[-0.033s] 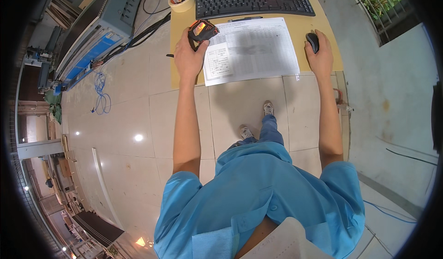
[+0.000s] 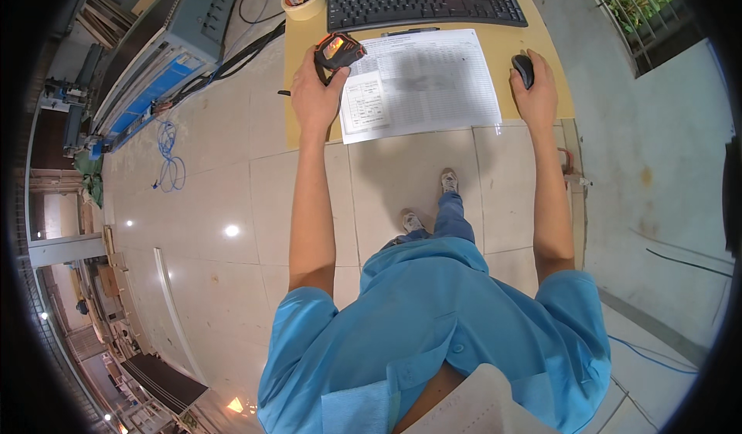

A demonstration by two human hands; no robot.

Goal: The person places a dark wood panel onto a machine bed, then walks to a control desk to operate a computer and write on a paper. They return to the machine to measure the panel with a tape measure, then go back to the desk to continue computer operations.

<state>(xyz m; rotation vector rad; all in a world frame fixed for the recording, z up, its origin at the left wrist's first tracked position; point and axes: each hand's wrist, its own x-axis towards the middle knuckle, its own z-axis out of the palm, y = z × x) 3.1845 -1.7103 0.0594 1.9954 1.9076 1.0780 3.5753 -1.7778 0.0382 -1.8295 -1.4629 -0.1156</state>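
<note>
My left hand (image 2: 316,98) is closed round a black and orange tape measure (image 2: 338,51) at the left side of the small desk (image 2: 506,51). My right hand (image 2: 539,94) rests over a dark computer mouse (image 2: 524,71) on the desk's right side, fingers curved along it. Between the hands lies a large printed sheet (image 2: 440,86), its near edge at the desk's front. A smaller white slip (image 2: 365,103) sits on the sheet's left part, close to my left hand. Beyond the sheet are a dark pen (image 2: 411,30) and a black keyboard (image 2: 425,5).
A roll of tape (image 2: 304,1) stands at the desk's far left corner. Behind the keyboard, green and red lights glow. To the left is a grey and blue machine (image 2: 182,40) with black cables; a coiled blue cable (image 2: 168,156) lies on the tiled floor. A wall (image 2: 649,148) runs along the right.
</note>
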